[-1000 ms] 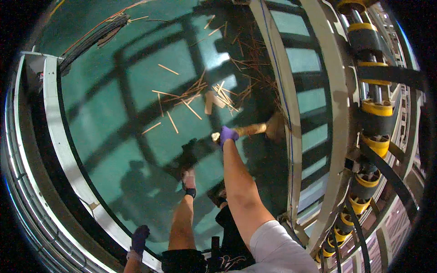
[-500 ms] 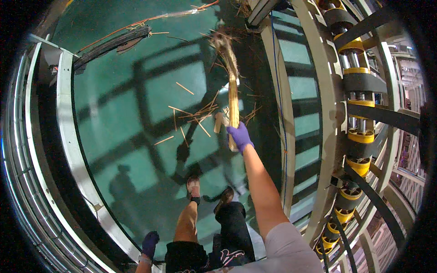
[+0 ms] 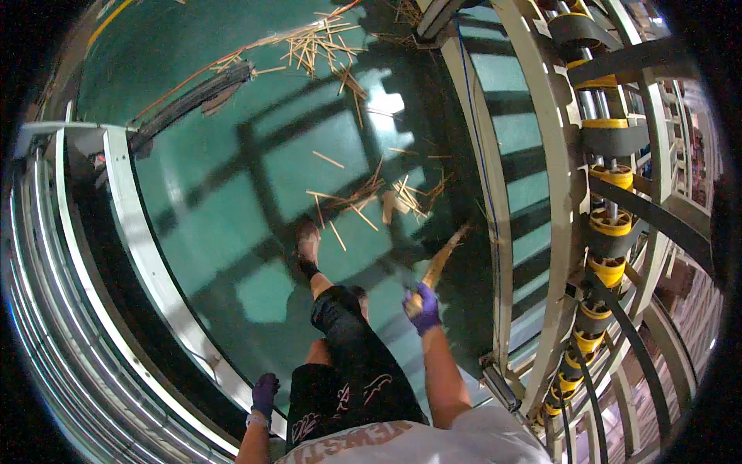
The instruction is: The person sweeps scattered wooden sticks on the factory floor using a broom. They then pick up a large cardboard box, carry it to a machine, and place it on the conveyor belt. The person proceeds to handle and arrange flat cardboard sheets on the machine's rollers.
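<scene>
My right hand [image 3: 421,308], in a purple glove, grips the handle of a straw hand broom [image 3: 442,259] whose bristles point up and right toward the green floor [image 3: 232,224]. Loose wood splinters [image 3: 363,197] lie scattered just ahead of my forward foot [image 3: 308,240]. A second pile of splinters [image 3: 321,46] lies farther off near the top. My left hand [image 3: 265,393], also in a purple glove, hangs low beside my leg near a grey metal rail [image 3: 147,263]; whether it holds anything is not visible.
A pale metal frame rail [image 3: 495,193] runs along the right of the floor. Beyond it stands machinery with black and yellow rollers [image 3: 607,193]. A dark bundle of strips [image 3: 193,97] lies at the upper left. Curved metal rails [image 3: 54,309] border the left side.
My right hand has swung the broom down from a raised upright position to low at my right side. I have stepped forward, and the splinters now lie nearer my feet.
</scene>
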`<control>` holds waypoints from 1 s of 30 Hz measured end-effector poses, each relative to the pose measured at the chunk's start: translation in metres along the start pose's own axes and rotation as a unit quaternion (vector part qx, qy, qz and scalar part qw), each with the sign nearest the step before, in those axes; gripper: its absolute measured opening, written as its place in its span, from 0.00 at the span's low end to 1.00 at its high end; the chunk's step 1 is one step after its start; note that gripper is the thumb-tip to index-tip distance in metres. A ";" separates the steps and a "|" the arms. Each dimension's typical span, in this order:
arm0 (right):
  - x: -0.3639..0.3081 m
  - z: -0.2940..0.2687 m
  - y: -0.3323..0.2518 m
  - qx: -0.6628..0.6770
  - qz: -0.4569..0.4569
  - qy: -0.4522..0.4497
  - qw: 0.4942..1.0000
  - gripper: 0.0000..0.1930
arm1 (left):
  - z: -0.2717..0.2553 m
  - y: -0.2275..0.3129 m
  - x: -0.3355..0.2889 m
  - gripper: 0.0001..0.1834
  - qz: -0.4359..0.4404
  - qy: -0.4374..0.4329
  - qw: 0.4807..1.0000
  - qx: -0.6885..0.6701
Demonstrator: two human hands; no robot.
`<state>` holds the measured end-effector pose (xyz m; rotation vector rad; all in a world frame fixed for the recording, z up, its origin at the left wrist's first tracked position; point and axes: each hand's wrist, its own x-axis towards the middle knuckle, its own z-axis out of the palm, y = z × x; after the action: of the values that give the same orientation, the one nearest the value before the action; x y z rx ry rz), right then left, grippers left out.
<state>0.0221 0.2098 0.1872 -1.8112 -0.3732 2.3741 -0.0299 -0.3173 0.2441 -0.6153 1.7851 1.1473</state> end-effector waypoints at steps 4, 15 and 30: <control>0.102 0.179 0.039 0.019 -0.027 -0.010 0.999 0.11 | -0.023 0.123 0.031 0.15 0.025 -0.017 0.995 0.100; 0.046 0.321 -0.043 -0.193 -0.137 -0.035 0.971 0.14 | -0.089 0.338 0.105 0.16 0.093 0.013 0.983 0.157; 0.089 0.471 0.145 0.151 -0.020 -0.011 0.988 0.10 | -0.260 0.430 0.269 0.16 0.054 -0.018 0.998 0.018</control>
<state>-0.4486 0.0389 0.1813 -1.6268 -0.0470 2.2774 -0.5996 -0.3427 0.2425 -0.4789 1.8231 1.1875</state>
